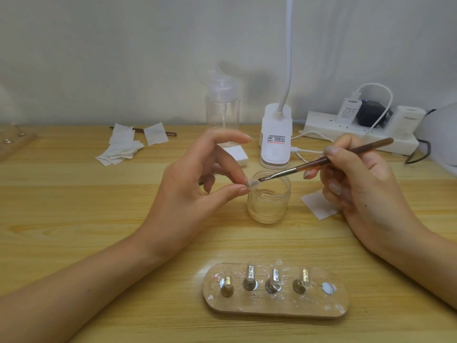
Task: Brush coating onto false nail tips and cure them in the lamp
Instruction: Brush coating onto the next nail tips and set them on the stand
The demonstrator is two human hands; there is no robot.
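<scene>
Your surface [74,219] is pale wood. Near its front edge lies the oval holder board [274,309], with four small stands upright in a row and a fifth spot at the right end showing only a white disc. Behind it, toward the middle, stands the open glass jar [268,204]. It looks squat and steady, so a light tap from the brush should not tip it.

Your left hand [188,194] hovers just left of the jar's mouth. It pinches the nail tip [252,183] between the thumb and a fingertip, with another finger raised clear. Your right hand [358,184] holds the brush [321,160] like a pen, gripped about midway along the brown handle. The bristles touch the tip's upper face right above the jar rim.

Treat the nail tip as nearly weightless: thin, springy plastic with a smooth curve. It will likely flick away if you squeeze hard or let the bristles push it sideways. Hold it at its very end or edges, where no coating goes, because wet coating would make it slippery and take fingerprints. The brush is light and stiff, and its soft bristles need only gentle strokes.
</scene>
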